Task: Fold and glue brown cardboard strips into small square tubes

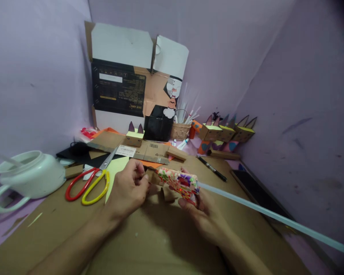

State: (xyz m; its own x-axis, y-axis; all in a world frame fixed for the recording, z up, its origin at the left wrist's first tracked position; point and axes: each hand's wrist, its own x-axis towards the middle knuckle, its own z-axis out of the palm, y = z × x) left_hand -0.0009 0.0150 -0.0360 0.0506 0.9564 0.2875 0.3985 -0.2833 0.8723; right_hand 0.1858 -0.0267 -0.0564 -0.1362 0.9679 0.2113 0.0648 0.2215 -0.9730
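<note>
My right hand (200, 210) is wrapped round the handle of a hot glue gun (179, 179) covered in a floral pattern, with a small red light showing. A long translucent glue stick (263, 208) runs out of its back toward the lower right. The gun's nozzle points left at a small dark piece (149, 168), which my left hand (132, 183) pinches between thumb and fingers. Whether nozzle and piece touch I cannot tell. Just below the nozzle are small brown cardboard parts (169, 194), partly hidden by the gun and its shadow.
Red-and-yellow-handled scissors (96, 187) lie left of my hands, near a white pot (33, 173). Behind stand a cardboard figure with ears (134, 136), a basket of glue sticks (180, 130) and an unfolded box (120, 88). A pen (212, 168) and a phone-like dark slab (258, 194) lie right.
</note>
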